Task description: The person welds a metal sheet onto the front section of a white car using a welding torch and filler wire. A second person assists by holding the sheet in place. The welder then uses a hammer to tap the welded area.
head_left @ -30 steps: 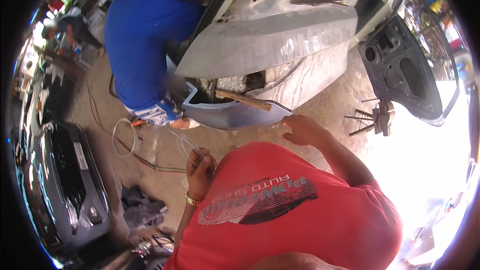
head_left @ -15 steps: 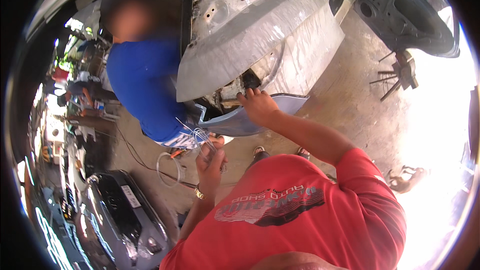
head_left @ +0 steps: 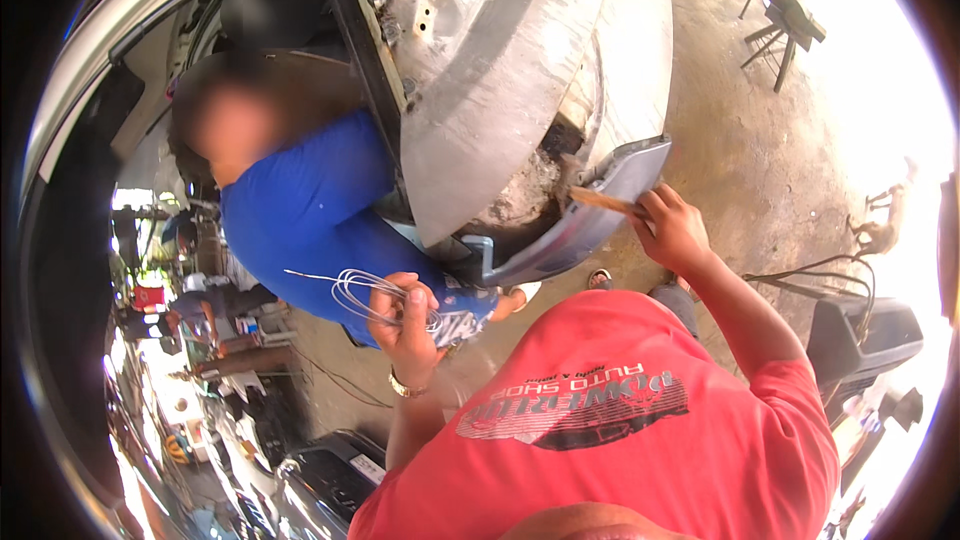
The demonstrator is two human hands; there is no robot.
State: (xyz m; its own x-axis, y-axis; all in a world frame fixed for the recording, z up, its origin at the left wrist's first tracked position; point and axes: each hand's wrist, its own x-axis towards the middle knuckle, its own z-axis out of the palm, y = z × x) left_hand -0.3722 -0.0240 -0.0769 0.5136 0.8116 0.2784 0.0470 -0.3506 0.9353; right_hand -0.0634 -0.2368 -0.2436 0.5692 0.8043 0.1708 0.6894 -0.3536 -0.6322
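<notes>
My left hand [head_left: 405, 328] is closed around a loose coil of thin silvery wire [head_left: 353, 290], one end sticking out to the left. In my right hand [head_left: 676, 230] is a flat wooden-handled tool [head_left: 604, 202], reaching over the edge of a blue-grey panel [head_left: 572, 240]. Its far end lies by the dirty opening in a grey car body [head_left: 500, 90]; I cannot make out what kind of head it has. That curved panel stands along the body's near edge, beneath the opening.
A person in a blue shirt [head_left: 305, 205] crouches close at the left, against the car. A dark car part [head_left: 335, 470] lies at lower left. On the right are a small stool [head_left: 785, 25], a dog [head_left: 880, 225] and a dark box-shaped object [head_left: 865, 335] with cables.
My right hand has moved right, away from the opening, and the wooden-handled tool now shows in it. The left hand still holds the wire, now more plainly in sight. The whole view has shifted.
</notes>
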